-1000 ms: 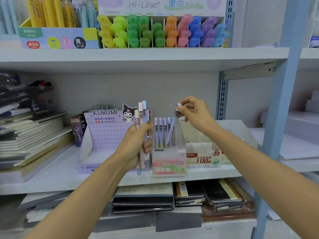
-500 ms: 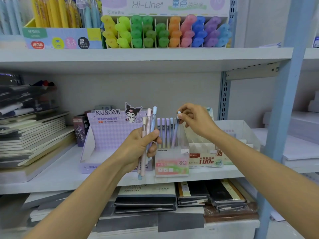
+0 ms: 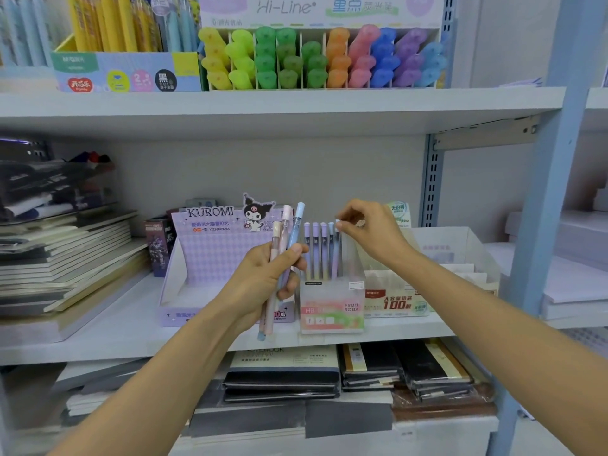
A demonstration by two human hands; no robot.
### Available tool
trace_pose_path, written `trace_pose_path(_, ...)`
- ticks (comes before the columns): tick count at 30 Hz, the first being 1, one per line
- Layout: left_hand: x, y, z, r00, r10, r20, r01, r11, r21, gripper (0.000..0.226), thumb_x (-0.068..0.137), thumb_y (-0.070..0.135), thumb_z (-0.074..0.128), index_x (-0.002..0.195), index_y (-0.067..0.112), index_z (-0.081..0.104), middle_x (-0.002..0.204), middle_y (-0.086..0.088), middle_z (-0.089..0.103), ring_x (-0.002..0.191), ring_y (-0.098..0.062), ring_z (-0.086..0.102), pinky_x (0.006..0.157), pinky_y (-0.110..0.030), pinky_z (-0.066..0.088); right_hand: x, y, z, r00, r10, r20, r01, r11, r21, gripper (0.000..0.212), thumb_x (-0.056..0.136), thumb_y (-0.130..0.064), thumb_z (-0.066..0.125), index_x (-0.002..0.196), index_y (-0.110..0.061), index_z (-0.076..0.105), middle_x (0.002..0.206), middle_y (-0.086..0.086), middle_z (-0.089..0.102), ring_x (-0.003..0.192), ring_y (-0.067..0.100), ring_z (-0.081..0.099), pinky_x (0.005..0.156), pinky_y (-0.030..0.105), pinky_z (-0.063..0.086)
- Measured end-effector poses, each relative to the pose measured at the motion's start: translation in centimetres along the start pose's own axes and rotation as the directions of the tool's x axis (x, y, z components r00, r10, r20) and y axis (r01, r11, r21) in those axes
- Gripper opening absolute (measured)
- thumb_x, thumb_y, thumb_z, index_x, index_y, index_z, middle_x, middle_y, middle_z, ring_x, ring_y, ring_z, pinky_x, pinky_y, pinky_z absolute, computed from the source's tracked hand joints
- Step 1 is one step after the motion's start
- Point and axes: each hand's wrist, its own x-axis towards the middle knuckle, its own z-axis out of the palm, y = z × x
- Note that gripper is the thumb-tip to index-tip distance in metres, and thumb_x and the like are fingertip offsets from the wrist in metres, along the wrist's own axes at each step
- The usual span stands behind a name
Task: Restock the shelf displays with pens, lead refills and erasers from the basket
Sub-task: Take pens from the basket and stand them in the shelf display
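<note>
Far left on the middle shelf, a slanting stack of notebooks. Next along, the purple KUROMI display box stands open at the front.

In front of it, the left hand is clamped round three lead refill tubes: one beige, one pink, one blue. The thumb lies across the front and the fingers curl behind. The caps fan upward and the lower ends poke out below the palm.

Just to the right, the frosted FRUIT SODA box sits at the shelf's front edge, a row of purple-capped tubes upright inside.

Now the right hand: thumb and forefinger are pinched on the cap of the rightmost tube. It leans slightly, its lower end down in the box, and the other fingers curl loosely.

Just beside, a lead box marked 100.
</note>
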Motion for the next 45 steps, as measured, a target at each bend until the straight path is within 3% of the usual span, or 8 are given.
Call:
trace_pose_path(6, -0.5, 0.1, 0.6, 0.999, -0.011, 0.033, 0.01, 1.0, 0.009, 0.025, 0.097, 0.023, 0.054, 0.106, 0.002, 0.063, 0.072, 0.001, 0.063, 0.047, -0.01, 0.048, 0.043, -0.02, 0.039, -0.5, -0.9, -0.8, 0.996, 0.034, 0.081, -0.028, 0.997, -0.07, 0.027, 0.094, -0.029, 0.061, 0.115, -0.015, 0.07, 0.097, -0.006, 0.054, 0.087, 0.009, 0.054, 0.083, 0.027, 0.047)
trace_pose_path(11, -0.7, 0.4, 1.3, 0.998, -0.019, 0.053, 0.018, 1.0, 0.019, 0.024, 0.097, 0.022, 0.054, 0.107, 0.003, 0.063, 0.07, 0.001, 0.062, 0.048, -0.01, 0.049, 0.043, -0.02, 0.039, -1.5, -4.3, -1.8, 0.986, 0.05, 0.161, -0.118, 0.885, 0.451, 0.023, 0.092, -0.035, 0.062, 0.107, -0.019, 0.069, 0.089, -0.008, 0.071, 0.073, 0.0, 0.064, 0.061, 0.011, 0.045)
trace_pose_path(15, -1.1, 0.5, 1.9, 0.998, -0.006, 0.064, 0.005, 1.0, 0.015, 0.026, 0.098, 0.023, 0.053, 0.111, 0.003, 0.063, 0.074, -0.003, 0.064, 0.05, -0.01, 0.051, 0.047, -0.02, 0.043, -1.8, -5.9, -1.7, 0.971, 0.042, 0.234, -0.174, 0.799, 0.576, 0.014, 0.09, -0.022, 0.066, 0.097, -0.01, 0.068, 0.084, 0.001, 0.073, 0.07, 0.005, 0.065, 0.056, 0.015, 0.046)
trace_pose_path(24, -0.4, 1.8, 2.0, 0.998, 0.006, -0.056, -0.016, 0.983, -0.181, 0.025, 0.103, 0.013, 0.044, 0.101, 0.001, 0.065, 0.087, -0.015, 0.075, 0.073, -0.023, 0.072, 0.067, -0.028, 0.06, -1.2, -5.6, -4.7, 0.994, 0.107, 0.024, -0.092, 0.692, 0.716, 0.013, 0.097, -0.014, 0.054, 0.099, -0.003, 0.061, 0.085, 0.009, 0.069, 0.067, 0.012, 0.067, 0.058, 0.02, 0.051)
trace_pose_path(29, -0.8, 1.2, 1.4, 0.997, 0.007, -0.071, -0.012, 0.997, -0.073, 0.024, 0.104, 0.017, 0.043, 0.105, 0.003, 0.063, 0.073, -0.005, 0.071, 0.058, -0.017, 0.065, 0.058, -0.026, 0.057, -0.4, -3.9, -6.6, 0.981, 0.158, -0.117, -0.069, 0.834, 0.547, 0.018, 0.098, -0.015, 0.054, 0.105, 0.0, 0.06, 0.082, 0.005, 0.069, 0.065, 0.008, 0.067, 0.059, 0.019, 0.052)
trace_pose_path(34, -0.7, 0.7, 0.9, 0.998, -0.005, -0.055, 0.004, 1.0, -0.029, 0.026, 0.103, 0.025, 0.044, 0.109, 0.01, 0.064, 0.092, -0.014, 0.075, 0.083, -0.026, 0.072, 0.077, -0.036, 0.059, -0.7, -1.7, -4.5, 0.982, 0.159, -0.101, -0.121, 0.944, 0.308, 0.015, 0.095, -0.017, 0.06, 0.101, -0.003, 0.065, 0.085, 0.01, 0.073, 0.066, 0.007, 0.068, 0.055, 0.01, 0.046)
trace_pose_path(40, -0.9, 0.5, 0.5, 0.999, -0.027, -0.032, 0.027, 1.0, -0.005, 0.025, 0.101, 0.031, 0.046, 0.112, 0.016, 0.063, 0.075, -0.008, 0.071, 0.057, -0.017, 0.063, 0.054, -0.025, 0.054, -1.1, -0.3, -1.4, 0.992, 0.123, -0.025, -0.118, 0.984, 0.132, 0.017, 0.092, -0.02, 0.064, 0.101, -0.006, 0.068, 0.087, 0.008, 0.073, 0.08, 0.017, 0.069, 0.081, 0.032, 0.056)
trace_pose_path(45, -0.7, 0.0, 0.2, 0.999, -0.044, 0.007, 0.044, 0.999, -0.024, 0.027, 0.101, 0.03, 0.046, 0.114, 0.013, 0.064, 0.068, -0.003, 0.064, 0.048, -0.011, 0.051, 0.044, -0.02, 0.043, -0.6, 0.1, -1.5, 0.997, 0.076, 0.02, -0.077, 0.993, 0.088, 0.01, 0.092, -0.023, 0.064, 0.094, -0.014, 0.067, 0.081, -0.001, 0.073, 0.077, 0.008, 0.068, 0.076, 0.024, 0.052)
